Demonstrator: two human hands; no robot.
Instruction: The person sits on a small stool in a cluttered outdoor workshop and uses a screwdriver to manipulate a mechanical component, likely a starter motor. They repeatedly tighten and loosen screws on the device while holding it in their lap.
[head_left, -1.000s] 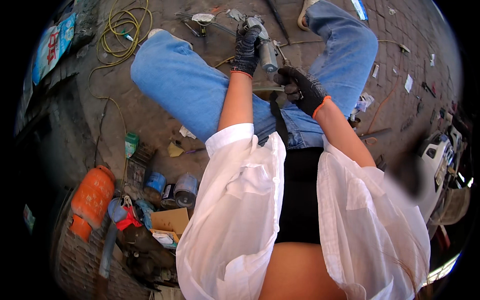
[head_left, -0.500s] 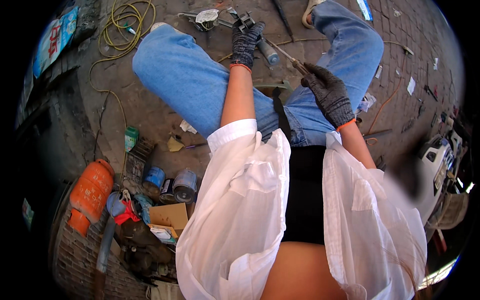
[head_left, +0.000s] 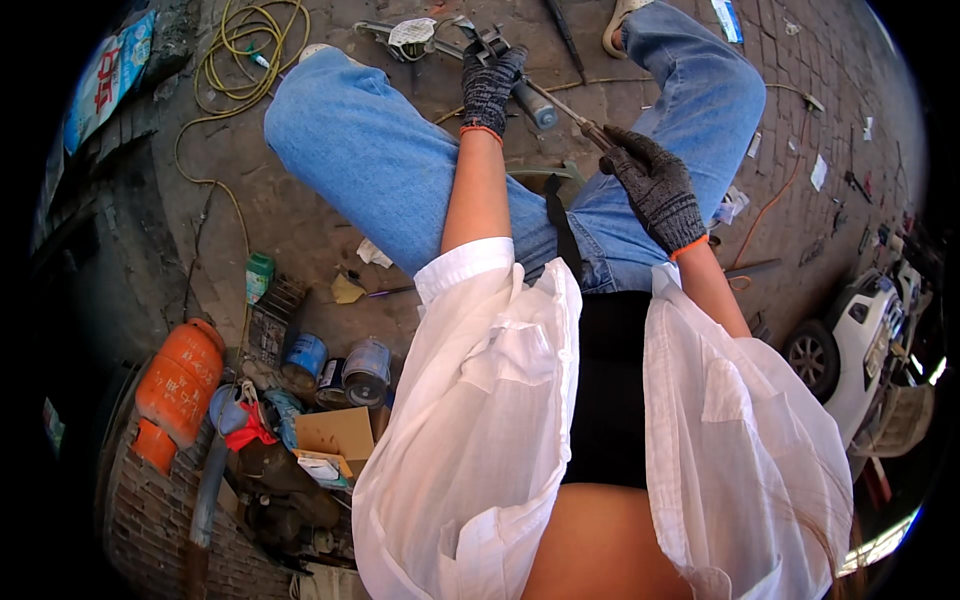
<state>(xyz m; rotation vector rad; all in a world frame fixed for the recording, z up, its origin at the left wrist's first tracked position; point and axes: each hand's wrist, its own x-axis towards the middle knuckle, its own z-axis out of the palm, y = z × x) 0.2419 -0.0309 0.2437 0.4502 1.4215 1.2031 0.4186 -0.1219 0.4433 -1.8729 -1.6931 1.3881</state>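
My left hand [head_left: 490,88], in a dark grey knit glove with an orange cuff, is closed around a dark metal bracket [head_left: 487,46]. The bracket joins a greyish metal assembly low in front of me, with a pale round piece [head_left: 412,36] at its left. Beside that hand a grey-blue cylinder [head_left: 537,106] slants down to the right. My right hand [head_left: 655,185], gloved alike, grips the brown handle of a screwdriver [head_left: 595,134]. Its thin shaft points up and left toward the bracket. Where the tip ends, my left hand partly hides it.
A coiled yellow hose [head_left: 235,60] lies at the far left. An orange gas cylinder [head_left: 182,385], several paint cans [head_left: 367,368] and an open cardboard box [head_left: 337,432] stand at the near left. A dark bar [head_left: 566,40] lies ahead. A white car [head_left: 862,335] is on the right.
Both hands keep their grips; the right hand and screwdriver have shifted very slightly left. A dark blur at the right has gone, and the white car's wheel now shows.
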